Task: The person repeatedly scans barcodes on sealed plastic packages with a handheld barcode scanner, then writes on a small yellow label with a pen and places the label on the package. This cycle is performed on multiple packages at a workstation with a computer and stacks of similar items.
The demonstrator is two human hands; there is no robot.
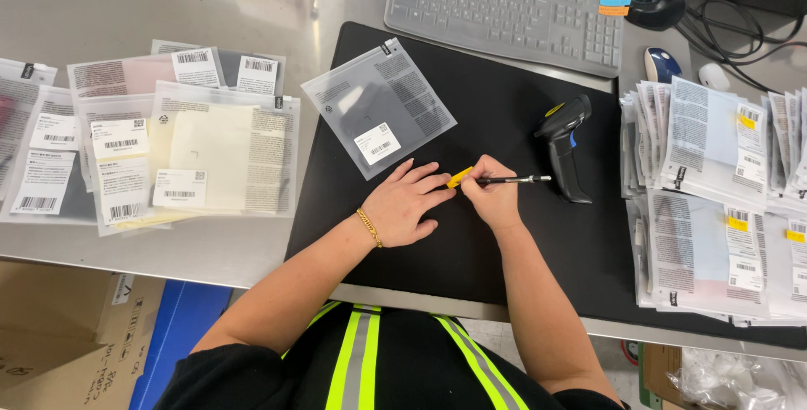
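Observation:
My left hand (408,205) lies flat on the black mat (496,242), fingers spread, fingertips touching a small yellow slip (459,177). A gold bracelet sits on that wrist. My right hand (494,195) grips a black pen (514,179), its tip at the yellow slip. A clear flat bag with a white barcode label (378,107) lies on the mat just beyond my left hand. A black handheld barcode scanner (566,145) lies on the mat right of my right hand.
Several labelled flat bags (143,145) are spread over the steel table at left. A tall pile of similar bags (723,200) sits at right. A covered keyboard (504,6), a mouse (661,63) and cables lie at the back. Cardboard boxes (59,334) stand below left.

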